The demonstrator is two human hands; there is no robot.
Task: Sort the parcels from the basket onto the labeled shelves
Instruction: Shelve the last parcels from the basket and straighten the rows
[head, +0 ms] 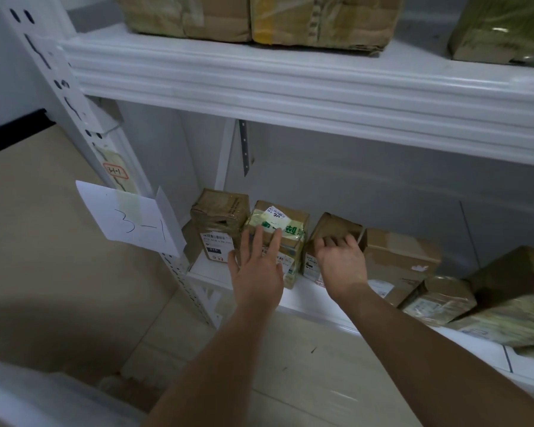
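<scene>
On the low white shelf (pixel 204 269) stand three small cardboard parcels side by side. My left hand (pixel 256 266) lies flat with straight fingers against the front of the middle parcel (pixel 287 220), which carries yellow-green tape and white labels. My right hand (pixel 341 260) has its fingers curled over the top front edge of the brown parcel (pixel 336 226) just to the right. A taped parcel with a white label (pixel 218 217) stands at the left end. A paper sign reading "3-1" (pixel 130 218) hangs on the shelf post.
More cardboard parcels (pixel 398 257) crowd the same shelf to the right. The upper shelf (pixel 290 84) juts out overhead with large boxes (pixel 253 16) on it. A perforated white post (pixel 68 87) rises at left. A pale object (pixel 43 399) shows at bottom left.
</scene>
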